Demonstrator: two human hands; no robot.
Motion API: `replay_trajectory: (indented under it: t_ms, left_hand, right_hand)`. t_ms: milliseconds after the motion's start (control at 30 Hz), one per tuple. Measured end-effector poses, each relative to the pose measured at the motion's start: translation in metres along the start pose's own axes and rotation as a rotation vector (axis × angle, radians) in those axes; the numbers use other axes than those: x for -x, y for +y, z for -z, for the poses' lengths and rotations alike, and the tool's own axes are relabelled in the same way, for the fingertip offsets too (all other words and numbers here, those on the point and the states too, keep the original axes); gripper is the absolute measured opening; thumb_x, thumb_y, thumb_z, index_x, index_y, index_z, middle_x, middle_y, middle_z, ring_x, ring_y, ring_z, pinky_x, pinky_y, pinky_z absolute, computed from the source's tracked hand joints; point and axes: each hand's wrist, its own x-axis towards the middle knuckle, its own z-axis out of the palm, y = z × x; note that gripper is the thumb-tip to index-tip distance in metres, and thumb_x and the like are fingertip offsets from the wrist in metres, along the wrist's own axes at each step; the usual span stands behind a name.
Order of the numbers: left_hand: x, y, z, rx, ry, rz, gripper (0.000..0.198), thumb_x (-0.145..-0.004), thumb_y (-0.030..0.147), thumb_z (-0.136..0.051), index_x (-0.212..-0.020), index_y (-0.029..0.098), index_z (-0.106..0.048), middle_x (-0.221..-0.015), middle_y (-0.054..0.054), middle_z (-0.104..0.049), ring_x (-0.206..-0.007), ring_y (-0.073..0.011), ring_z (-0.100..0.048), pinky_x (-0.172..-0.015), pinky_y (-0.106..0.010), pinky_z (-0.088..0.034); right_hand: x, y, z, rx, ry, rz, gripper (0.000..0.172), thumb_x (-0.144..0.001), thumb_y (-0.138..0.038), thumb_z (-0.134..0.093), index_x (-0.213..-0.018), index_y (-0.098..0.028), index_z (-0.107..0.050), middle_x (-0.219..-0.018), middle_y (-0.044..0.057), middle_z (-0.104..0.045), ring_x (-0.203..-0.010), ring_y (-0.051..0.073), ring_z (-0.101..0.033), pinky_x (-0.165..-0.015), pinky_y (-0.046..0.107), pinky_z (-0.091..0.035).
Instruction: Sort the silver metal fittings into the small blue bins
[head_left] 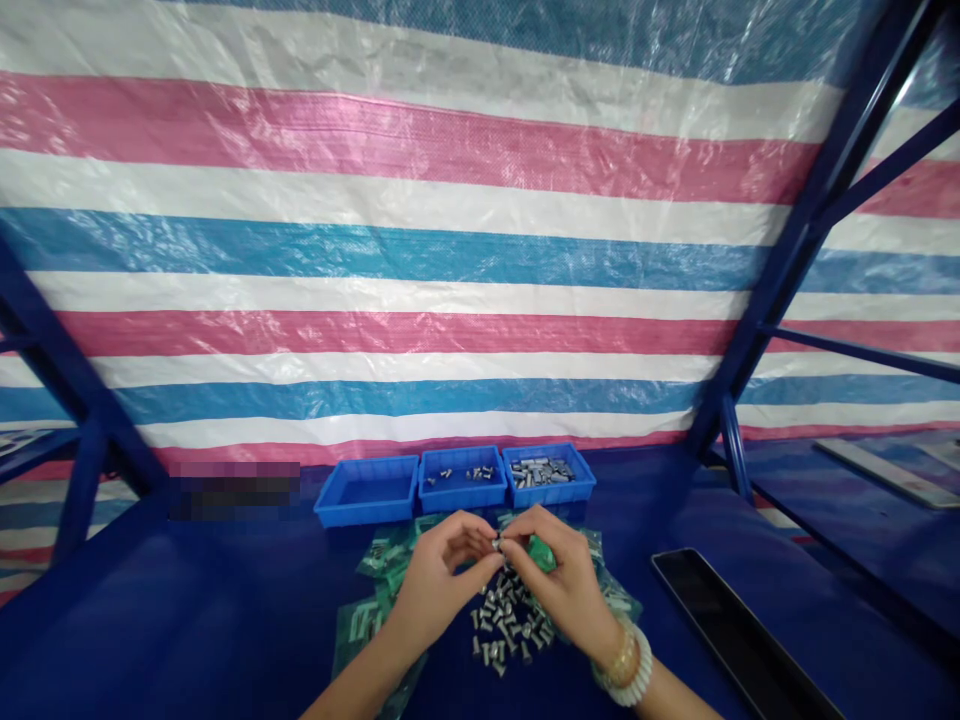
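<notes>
My left hand and my right hand meet fingertip to fingertip over the pile, both closed in a pinch. Between the fingertips is a small silvery metal part; its exact shape is mostly hidden. A bit of green plastic shows by the right fingers, and I cannot tell whether it is held or lies behind. Below the hands lies a loose heap of short metal bolts. Around them are clear green-tinted plastic bags with metal pieces inside, partly covered by my left forearm.
Three blue bins stand in a row behind: a left bin with nothing visible inside, a middle bin with a few small parts, and a right bin full of metal pieces. A dark flat panel lies right. Blue posts frame a striped sheet.
</notes>
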Motion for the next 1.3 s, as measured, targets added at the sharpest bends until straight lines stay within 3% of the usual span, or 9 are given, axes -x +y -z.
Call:
replay_trajectory:
  t_ms: [200, 367, 533, 667, 733, 867, 933, 1100, 1300]
  left_hand:
    - [0.001, 0.0, 0.0, -0.157, 0.072, -0.155, 0.005, -0.078, 0.021, -0.071, -0.082, 0.018, -0.069, -0.08, -0.001, -0.061, -0.073, -0.0143, -0.061, -0.07, -0.026, -0.052]
    - [-0.002, 0.0, 0.006, -0.303, 0.079, -0.286, 0.004, -0.082, 0.02, -0.068, -0.086, 0.02, -0.069, -0.084, -0.002, -0.064, -0.076, -0.0166, -0.065, -0.071, -0.027, -0.054]
    - [-0.046, 0.002, 0.028, -0.628, 0.195, -0.37, 0.014, -0.085, 0.023, -0.061, -0.094, 0.021, -0.071, -0.088, -0.005, -0.069, -0.079, -0.0199, -0.066, -0.076, -0.033, -0.054]
    - [-0.07, -0.005, 0.041, -0.753, 0.201, -0.321, 0.031, -0.081, 0.018, -0.059, -0.112, 0.021, -0.067, -0.106, -0.009, -0.07, -0.1, -0.0269, -0.063, -0.091, -0.043, -0.048]
    - [-0.062, -0.008, 0.04, -0.809, 0.121, -0.288, 0.032, -0.082, 0.016, -0.058, -0.111, 0.021, -0.067, -0.104, -0.009, -0.07, -0.1, -0.0267, -0.062, -0.091, -0.042, -0.047]
    - [-0.027, -0.007, 0.031, -0.856, -0.224, -0.213, 0.012, -0.074, 0.017, -0.069, -0.083, 0.023, -0.073, -0.069, 0.001, -0.068, -0.062, -0.0183, -0.063, -0.062, -0.026, -0.046]
    - [-0.013, -0.007, 0.026, -0.865, -0.328, -0.184, 0.012, -0.068, 0.016, -0.074, -0.078, 0.023, -0.073, -0.066, 0.002, -0.067, -0.057, -0.0171, -0.061, -0.057, -0.024, -0.042]
    - [-0.008, -0.015, 0.02, -0.846, -0.339, -0.151, 0.017, -0.068, 0.005, -0.064, -0.071, 0.021, -0.07, -0.073, -0.001, -0.067, -0.062, -0.0174, -0.061, -0.061, -0.025, -0.042]
    - [-0.012, -0.011, 0.021, -0.682, -0.175, -0.141, 0.02, -0.074, 0.006, -0.055, -0.082, 0.02, -0.068, -0.08, -0.001, -0.072, -0.075, -0.0181, -0.068, -0.073, -0.026, -0.05]
  right_hand:
    - [0.005, 0.012, -0.011, -0.211, -0.119, -0.207, 0.018, -0.092, -0.028, -0.059, -0.078, -0.019, -0.067, -0.074, 0.002, -0.063, -0.069, 0.017, -0.058, -0.066, 0.028, -0.045]
    - [0.009, 0.015, -0.018, -0.453, -0.218, -0.325, 0.009, -0.086, -0.025, -0.064, -0.083, -0.02, -0.071, -0.072, -0.001, -0.063, -0.065, 0.014, -0.056, -0.063, 0.025, -0.044]
    - [0.01, 0.02, -0.02, -0.396, -0.156, -0.344, 0.013, -0.083, -0.02, -0.063, -0.089, -0.021, -0.075, -0.08, 0.003, -0.072, -0.069, 0.016, -0.061, -0.065, 0.026, -0.047]
    - [0.007, 0.029, -0.018, -0.355, -0.068, -0.355, 0.014, -0.084, -0.029, -0.065, -0.087, -0.02, -0.074, -0.077, 0.003, -0.072, -0.069, 0.017, -0.064, -0.066, 0.028, -0.05]
    - [0.005, 0.031, -0.015, -0.348, -0.032, -0.354, 0.016, -0.085, -0.032, -0.065, -0.087, -0.019, -0.074, -0.077, 0.004, -0.073, -0.07, 0.018, -0.066, -0.066, 0.029, -0.051]
    - [0.001, 0.03, -0.009, -0.332, 0.05, -0.349, 0.019, -0.084, -0.036, -0.067, -0.086, -0.019, -0.073, -0.076, 0.004, -0.073, -0.07, 0.019, -0.067, -0.067, 0.03, -0.051]
    - [0.0, 0.028, -0.007, -0.328, 0.077, -0.345, 0.019, -0.083, -0.037, -0.069, -0.084, -0.019, -0.073, -0.075, 0.004, -0.073, -0.071, 0.019, -0.067, -0.067, 0.03, -0.052]
    - [-0.001, 0.025, -0.007, -0.324, 0.093, -0.337, 0.021, -0.082, -0.039, -0.07, -0.082, -0.018, -0.073, -0.073, 0.004, -0.072, -0.069, 0.019, -0.067, -0.066, 0.029, -0.052]
    - [0.001, 0.021, -0.007, -0.319, 0.072, -0.325, 0.021, -0.083, -0.039, -0.069, -0.083, -0.019, -0.074, -0.073, 0.004, -0.072, -0.068, 0.018, -0.067, -0.064, 0.028, -0.051]
